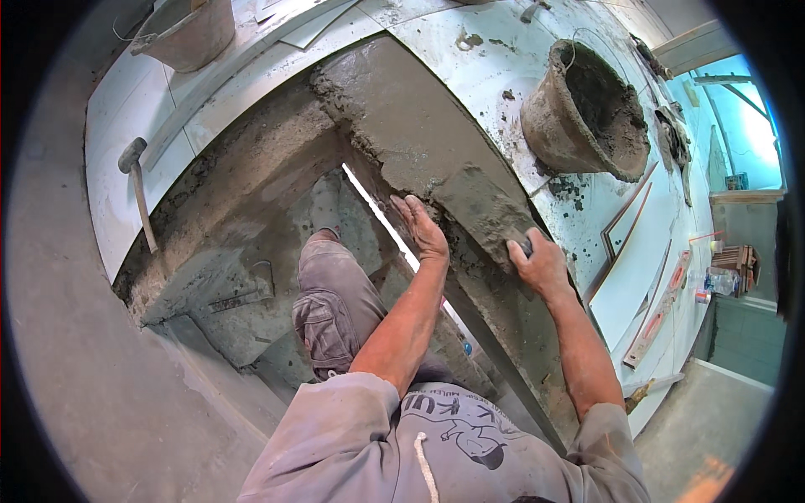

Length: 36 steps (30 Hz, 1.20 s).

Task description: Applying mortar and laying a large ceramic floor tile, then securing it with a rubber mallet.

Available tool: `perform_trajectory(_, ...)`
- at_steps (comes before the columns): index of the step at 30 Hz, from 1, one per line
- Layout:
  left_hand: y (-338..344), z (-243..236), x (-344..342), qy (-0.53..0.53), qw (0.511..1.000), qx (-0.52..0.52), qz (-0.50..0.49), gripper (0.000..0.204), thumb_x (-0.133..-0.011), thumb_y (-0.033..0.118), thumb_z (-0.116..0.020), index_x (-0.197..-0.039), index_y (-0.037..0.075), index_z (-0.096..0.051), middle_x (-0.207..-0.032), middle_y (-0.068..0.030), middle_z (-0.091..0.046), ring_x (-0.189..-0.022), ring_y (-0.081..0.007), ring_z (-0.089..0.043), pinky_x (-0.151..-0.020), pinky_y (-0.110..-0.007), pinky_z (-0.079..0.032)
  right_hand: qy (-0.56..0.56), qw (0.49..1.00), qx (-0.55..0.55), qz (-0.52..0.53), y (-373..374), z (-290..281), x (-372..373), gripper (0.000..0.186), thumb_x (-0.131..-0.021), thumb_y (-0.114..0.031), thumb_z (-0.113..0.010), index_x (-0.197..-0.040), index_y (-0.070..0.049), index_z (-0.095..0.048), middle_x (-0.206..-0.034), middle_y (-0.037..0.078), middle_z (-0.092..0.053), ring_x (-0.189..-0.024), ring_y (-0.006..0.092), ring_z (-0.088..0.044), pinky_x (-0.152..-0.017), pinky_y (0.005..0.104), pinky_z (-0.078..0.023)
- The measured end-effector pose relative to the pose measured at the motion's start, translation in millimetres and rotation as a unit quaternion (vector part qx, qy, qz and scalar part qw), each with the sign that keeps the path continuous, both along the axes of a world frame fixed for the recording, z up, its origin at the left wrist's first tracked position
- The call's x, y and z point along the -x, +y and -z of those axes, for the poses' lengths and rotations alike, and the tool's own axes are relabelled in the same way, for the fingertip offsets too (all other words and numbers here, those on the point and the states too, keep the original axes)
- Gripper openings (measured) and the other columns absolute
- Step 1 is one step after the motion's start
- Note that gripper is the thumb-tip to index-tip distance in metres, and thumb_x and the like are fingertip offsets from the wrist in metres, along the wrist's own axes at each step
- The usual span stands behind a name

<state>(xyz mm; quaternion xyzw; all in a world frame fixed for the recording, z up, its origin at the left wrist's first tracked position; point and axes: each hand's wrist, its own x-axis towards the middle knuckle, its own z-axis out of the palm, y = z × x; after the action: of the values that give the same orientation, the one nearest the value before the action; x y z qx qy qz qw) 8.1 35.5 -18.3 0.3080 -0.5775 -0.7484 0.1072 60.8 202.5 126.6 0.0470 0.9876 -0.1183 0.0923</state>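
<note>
head view, watched remotely: i see wet mortar (402, 109) on the ledge between pit (222, 293) and white tiles (428, 33). left hand (426, 235) at its inner edge, fingers straight, close together, perhaps guarding against spill. right hand (543, 267) has fingers curled round a dark handle (527, 247), likely for firm pressure; blade unclear to me. bucket (558, 126) far right, presumably for easy reach. hammer (139, 189) left, seemingly set aside.
</note>
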Motion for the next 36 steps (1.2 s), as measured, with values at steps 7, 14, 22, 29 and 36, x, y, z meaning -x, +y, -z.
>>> perform_trajectory(7, 3.2, -13.5, -2.4, -0.024, 0.999, 0.025, 0.035, 0.084, -0.095, 0.059, -0.021, -0.145, -0.007, -0.007, -0.154, -0.0222, -0.004, -0.144, -0.0289, -0.002, -0.116, -0.037, -0.003, -0.051, 0.995, -0.060, -0.059, -30.5, 12.8, 51.5, 0.041, -0.089, -0.043, -0.052, -0.093, -0.003, -0.049, -0.077, 0.024, -0.064, -0.074, 0.0421, -0.063, -0.067, 0.0497, -0.050)
perform_trajectory(14, 3.5, -0.7, 0.6, -0.023, 0.999, 0.015, 0.022, 0.081, -0.096, 0.057, -0.020, -0.145, -0.006, -0.007, -0.154, -0.0208, -0.003, -0.144, -0.0279, -0.002, -0.116, -0.037, -0.002, -0.014, 0.999, 0.001, 0.042, -7.3, 8.5, 20.6, 0.043, -0.089, -0.045, -0.052, -0.094, -0.003, -0.051, -0.074, 0.025, -0.063, -0.074, 0.0414, -0.064, -0.066, 0.0491, -0.049)
perform_trajectory(22, -1.3, -3.6, -2.6, 0.008, 0.997, -0.081, 0.005, 0.076, -0.098, 0.053, -0.022, -0.146, -0.005, -0.007, -0.155, -0.0181, -0.003, -0.144, -0.0260, -0.002, -0.117, -0.036, -0.002, -0.058, 0.994, -0.044, -0.084, -36.3, 13.2, 26.7, 0.042, -0.087, -0.045, -0.054, -0.090, -0.003, -0.048, -0.073, 0.025, -0.061, -0.072, 0.0442, -0.061, -0.065, 0.0509, -0.048)
perform_trajectory(29, -3.2, -22.8, -1.1, -0.033, 0.999, -0.027, 0.011, 0.080, -0.097, 0.055, -0.022, -0.145, -0.007, -0.006, -0.154, -0.0211, -0.002, -0.144, -0.0287, -0.002, -0.116, -0.036, -0.002, -0.106, 0.984, -0.089, -0.112, -62.6, 13.7, 89.0, 0.044, -0.091, -0.045, -0.049, -0.096, -0.001, -0.051, -0.082, 0.024, -0.065, -0.082, 0.0401, -0.065, -0.073, 0.0477, -0.051)
perform_trajectory(36, 5.2, -16.2, 1.9, -0.029, 0.999, -0.018, 0.013, 0.081, -0.097, 0.055, -0.022, -0.145, -0.007, -0.005, -0.154, -0.0221, -0.003, -0.144, -0.0290, -0.002, -0.116, -0.036, -0.003, -0.057, 0.994, -0.073, -0.057, -79.5, 15.0, 129.3, 0.046, -0.091, -0.045, -0.049, -0.099, -0.001, -0.054, -0.086, 0.025, -0.066, -0.085, 0.0392, -0.065, -0.077, 0.0470, -0.051)
